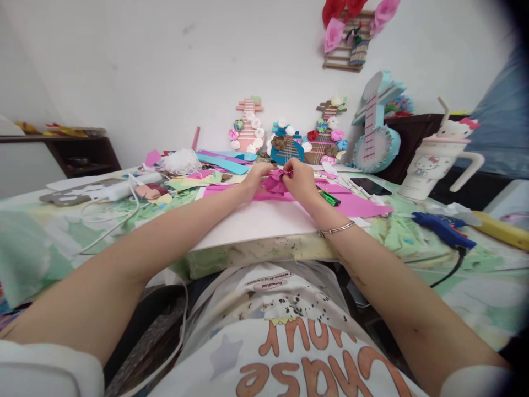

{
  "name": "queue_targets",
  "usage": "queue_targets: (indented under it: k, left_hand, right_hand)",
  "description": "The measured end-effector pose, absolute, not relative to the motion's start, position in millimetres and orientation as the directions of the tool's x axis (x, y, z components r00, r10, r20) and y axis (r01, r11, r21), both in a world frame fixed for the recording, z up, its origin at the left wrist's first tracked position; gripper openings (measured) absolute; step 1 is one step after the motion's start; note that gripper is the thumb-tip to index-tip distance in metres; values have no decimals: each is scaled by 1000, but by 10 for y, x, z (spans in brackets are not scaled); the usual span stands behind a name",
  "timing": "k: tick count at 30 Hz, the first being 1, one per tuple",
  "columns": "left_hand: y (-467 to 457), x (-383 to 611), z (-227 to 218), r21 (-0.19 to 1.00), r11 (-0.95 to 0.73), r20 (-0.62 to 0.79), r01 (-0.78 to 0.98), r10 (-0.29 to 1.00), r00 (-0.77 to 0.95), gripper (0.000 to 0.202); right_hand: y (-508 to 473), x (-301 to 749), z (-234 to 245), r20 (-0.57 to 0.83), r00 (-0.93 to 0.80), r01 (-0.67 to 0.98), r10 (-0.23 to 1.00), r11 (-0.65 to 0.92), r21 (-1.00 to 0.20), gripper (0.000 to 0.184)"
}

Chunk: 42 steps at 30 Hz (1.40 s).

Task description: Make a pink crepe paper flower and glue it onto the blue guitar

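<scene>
Over the board (256, 223), right hand (300, 179) pinches a shaped pink flower (276, 184); if left hand (254, 181) grips, I cannot tell; paper (363, 206) lies unshaped.

Magenta flower (275, 184), mottled green tablecloth (35, 242)

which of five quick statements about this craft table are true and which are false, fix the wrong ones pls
1. The left hand and right hand are both at the magenta paper flower. True.
2. The white cup stands left of both hands. False: the white cup stands to their right.
3. A bracelet is on the right wrist. True.
4. The blue glue gun is in the left hand. False: the blue glue gun lies on the tablecloth.
5. The cup has a handle. True.
</scene>
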State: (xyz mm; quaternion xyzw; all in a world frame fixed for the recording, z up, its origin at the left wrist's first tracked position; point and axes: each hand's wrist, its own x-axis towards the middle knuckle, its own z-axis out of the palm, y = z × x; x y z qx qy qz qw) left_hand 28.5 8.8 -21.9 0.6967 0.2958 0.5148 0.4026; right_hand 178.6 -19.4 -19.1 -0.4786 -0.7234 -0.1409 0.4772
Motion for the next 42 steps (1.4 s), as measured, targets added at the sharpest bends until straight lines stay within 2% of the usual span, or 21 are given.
queue_targets:
  k: [4,7,12,14,17,22,27,30,34,39,42]
  left_hand:
    - [46,220,-196,953,-189,290,-238,802,522,68]
    - [48,223,-230,944,-22,230,-330,760,607,75]
    - [66,283,-271,961,-63,209,-269,805,556,76]
    - [58,283,-260,961,-56,195,-272,833,517,74]
    - [17,254,-220,949,19,159,-315,833,530,76]
    - [-51,206,-170,941,117,141,-319,719,681,77]
    - [-25,203,-200,957,40,163,-288,744,648,75]
    - [-5,209,-208,955,34,168,-295,756,632,71]
    - [16,211,-182,938,-19,228,-346,785,577,52]
    - [42,221,-151,903,-121,305,-412,856,418,20]
    - [29,236,-144,899,-155,328,-409,859,394,13]
  right_hand:
    - [-196,1793,-164,806,-15,748,592,542,-384,14]
    - [-206,1775,-166,810,-30,736,586,561,-379,13]
    - [-215,1699,-214,839,-223,763,496,624,-166,17]
    - [-212,1676,-228,838,-276,751,471,650,-118,19]
    - [-201,1674,-230,836,-265,738,480,659,-144,22]
    - [-201,1723,-198,827,-215,727,520,650,-219,27]
    - [-274,1724,-177,871,-314,665,378,742,-82,40]
    - [-336,1696,-180,891,-307,662,334,748,-52,30]
    - [-394,1647,-195,916,-254,662,311,746,-70,9]
    - [-365,1606,-237,900,-245,708,360,700,-87,13]
    - [-334,1600,-252,895,-218,724,389,679,-119,13]
